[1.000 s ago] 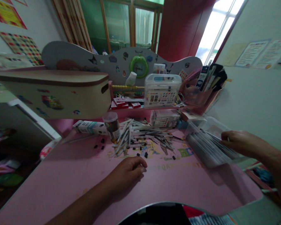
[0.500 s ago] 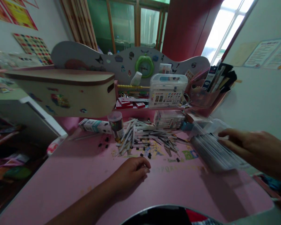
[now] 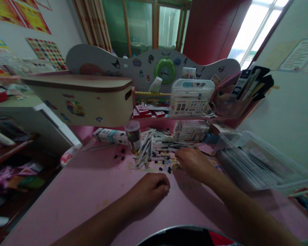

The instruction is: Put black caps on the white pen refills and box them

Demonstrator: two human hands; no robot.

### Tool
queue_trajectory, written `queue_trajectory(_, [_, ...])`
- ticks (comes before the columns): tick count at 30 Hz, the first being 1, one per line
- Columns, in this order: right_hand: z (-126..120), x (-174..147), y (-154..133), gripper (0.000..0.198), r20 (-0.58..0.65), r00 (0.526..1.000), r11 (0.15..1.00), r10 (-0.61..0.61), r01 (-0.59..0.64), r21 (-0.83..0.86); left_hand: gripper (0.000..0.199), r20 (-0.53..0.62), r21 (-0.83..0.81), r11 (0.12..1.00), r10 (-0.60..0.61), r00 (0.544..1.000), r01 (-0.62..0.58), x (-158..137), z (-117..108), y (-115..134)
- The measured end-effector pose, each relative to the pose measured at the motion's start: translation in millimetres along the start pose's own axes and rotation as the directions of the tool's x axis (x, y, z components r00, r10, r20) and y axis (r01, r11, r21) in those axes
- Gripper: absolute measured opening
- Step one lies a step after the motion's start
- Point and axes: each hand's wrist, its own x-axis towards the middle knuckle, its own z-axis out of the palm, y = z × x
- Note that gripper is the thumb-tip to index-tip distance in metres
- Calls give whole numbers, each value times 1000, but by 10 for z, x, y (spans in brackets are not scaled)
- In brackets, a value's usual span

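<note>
My left hand [image 3: 152, 189] rests on the pink table, loosely curled, with no object visible in it. Over the right side of a loose pile of slim white and grey pens [image 3: 145, 147] is my right hand [image 3: 195, 164]. Its fingers are bent down together at the pens, and whatever they hold is hidden. Small black caps [image 3: 169, 169] lie between my two hands and the pile. At the right, a clear plastic box [image 3: 292, 174] holds a row of similar pens [image 3: 251, 167], tips toward the back.
Behind the pile stand a clear cup [image 3: 132, 131], a long printed box [image 3: 109, 136] and a clear case [image 3: 191, 130]. A shelf above bears a cream bin [image 3: 92, 106], a clear carry case [image 3: 191, 99] and a green clock [image 3: 165, 71]. The table's edge [image 3: 41, 191] slants at left.
My right hand has moved left from above the clear box to the pen pile. The left hand stays on the table. The view has shifted slightly.
</note>
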Motion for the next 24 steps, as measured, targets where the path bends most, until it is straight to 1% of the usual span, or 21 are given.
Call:
queue_trajectory(1, [86, 35, 1, 21, -21, 1000, 1000, -1, 1, 5, 13, 0, 4, 1000, -1, 1000, 1, 2, -1, -4])
queue_trajectory(3, [245, 71, -14, 20, -103, 995, 999, 11, -7, 37, 13, 1, 6, 1000, 0, 1000, 0, 6, 2, -17])
queue_trajectory(6, [438, 87, -61, 17, -255, 966, 997, 34, -14, 78, 13, -1, 23, 1000, 14, 1000, -14, 10, 7, -33])
queue_trajectory(8, [522, 98, -82, 18, -305, 952, 997, 27, -5, 73, 13, -5, 27, 999, 23, 1000, -23, 9, 9, -35])
queue_trajectory(12, [603, 131, -70, 18, -309, 951, 998, 13, 8, 67, 13, -7, 20, 999, 31, 999, -31, 10, 4, -34])
queue_trajectory(15, [632, 142, -40, 18, -322, 946, 993, 44, -7, 117, 13, -12, 19, 999, 32, 999, -32, 9, 4, -38])
queue_trajectory(18, [649, 139, -22, 18, -306, 950, 988, 63, -16, 153, 12, -17, -7, 999, 39, 999, -40, -6, 24, -23])
queue_trajectory(20, [656, 135, -16, 18, -286, 956, 987, 64, -19, 157, 11, -78, -74, 996, 44, 996, -50, -19, 36, 12])
queue_trajectory(21, [660, 134, -14, 17, -279, 958, 987, 66, -22, 159, 11, -143, -126, 990, 40, 989, -59, -22, 33, 36])
queue_trajectory(22, [664, 134, -11, 17, -274, 959, 986, 69, -24, 164, 11, -232, -185, 980, 31, 972, -75, -20, 17, 60])
queue_trajectory(23, [669, 135, -6, 17, -272, 960, 984, 72, -24, 175, 12, -339, -245, 964, 16, 941, -104, -12, -13, 81])
queue_trajectory(24, [676, 136, 1, 18, -274, 959, 982, 75, -23, 190, 16, -447, -290, 948, -12, 895, -133, 4, -60, 95])
